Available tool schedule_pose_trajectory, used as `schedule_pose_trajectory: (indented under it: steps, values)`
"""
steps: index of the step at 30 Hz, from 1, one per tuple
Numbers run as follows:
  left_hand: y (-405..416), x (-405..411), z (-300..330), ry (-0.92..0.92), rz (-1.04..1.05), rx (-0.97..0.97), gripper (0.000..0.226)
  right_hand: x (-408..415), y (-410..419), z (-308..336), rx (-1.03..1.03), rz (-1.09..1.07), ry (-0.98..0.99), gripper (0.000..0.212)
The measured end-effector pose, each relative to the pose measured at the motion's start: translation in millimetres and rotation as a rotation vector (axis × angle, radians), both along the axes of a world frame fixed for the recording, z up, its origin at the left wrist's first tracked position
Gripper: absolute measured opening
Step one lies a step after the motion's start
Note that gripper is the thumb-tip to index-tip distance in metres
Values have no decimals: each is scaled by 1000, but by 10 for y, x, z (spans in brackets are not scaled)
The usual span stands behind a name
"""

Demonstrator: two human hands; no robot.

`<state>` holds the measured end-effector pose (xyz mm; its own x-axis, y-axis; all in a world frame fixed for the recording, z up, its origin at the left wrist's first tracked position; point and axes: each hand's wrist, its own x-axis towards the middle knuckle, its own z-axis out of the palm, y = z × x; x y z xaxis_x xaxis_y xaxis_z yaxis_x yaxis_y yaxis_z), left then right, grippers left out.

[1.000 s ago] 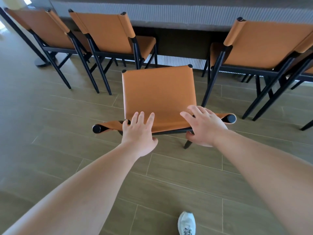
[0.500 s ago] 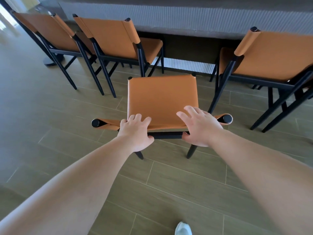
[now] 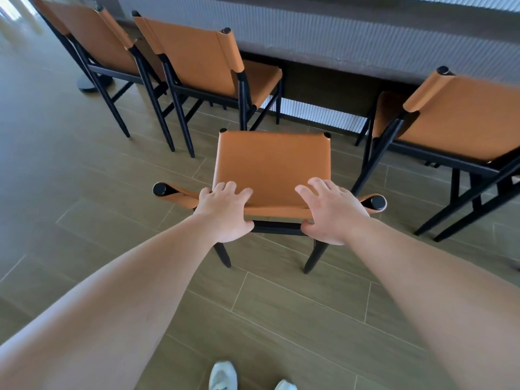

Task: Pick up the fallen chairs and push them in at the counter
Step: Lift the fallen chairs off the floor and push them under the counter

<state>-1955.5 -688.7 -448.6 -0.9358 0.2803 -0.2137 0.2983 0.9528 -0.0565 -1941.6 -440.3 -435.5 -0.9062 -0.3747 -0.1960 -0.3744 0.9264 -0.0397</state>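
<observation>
An orange leather chair point(image 3: 271, 167) with a black frame stands upright on all its legs right in front of me, its seat facing the counter point(image 3: 337, 32). My left hand point(image 3: 225, 211) grips the top of its backrest left of centre, fingers over the front and thumb behind. My right hand point(image 3: 332, 211) holds the same backrest right of centre in the same way. The chair stands in the gap between its neighbours, a short way back from the counter.
Two matching chairs point(image 3: 202, 60) point(image 3: 92, 38) stand at the counter on the left, another point(image 3: 461, 119) on the right. A round black base point(image 3: 95, 84) sits at far left. My white shoes point(image 3: 223, 375) show at the bottom on the tiled floor.
The chair and both hands have moved forward toward the counter; my grip on the backrest has tightened, and a second shoe has come into view.
</observation>
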Motion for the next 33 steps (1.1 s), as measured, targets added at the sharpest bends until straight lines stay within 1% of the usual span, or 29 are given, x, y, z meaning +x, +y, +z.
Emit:
schedule_pose_trajectory:
  steps: [7,12,17,21,23,27,29,31,33]
  values:
    - [4,-273,5,-20,-15,6,70,-261,-16,41,2,-43,-20,58]
    - [12,-471,16,-36,-34,18,70,-447,-3,34,7,-50,-13,63]
    - [5,-565,6,-51,-59,-2,77,-522,-1,23,-7,-61,0,57]
    - [9,-553,26,-52,-65,-9,81,-527,0,15,-3,-58,4,57]
    - [4,-574,49,-94,-65,-9,83,-531,7,32,-7,-52,5,56]
    - [-36,-564,137,-188,-82,26,90,-451,-13,91,55,-57,-12,54]
    - [-121,-561,201,-129,-169,-17,91,-420,13,156,104,-69,-21,51]
    - [-291,-563,251,-38,-251,-106,89,-389,82,225,196,-70,-20,52]
    - [-482,-573,276,3,-264,-167,86,-362,176,272,277,-70,-25,57]
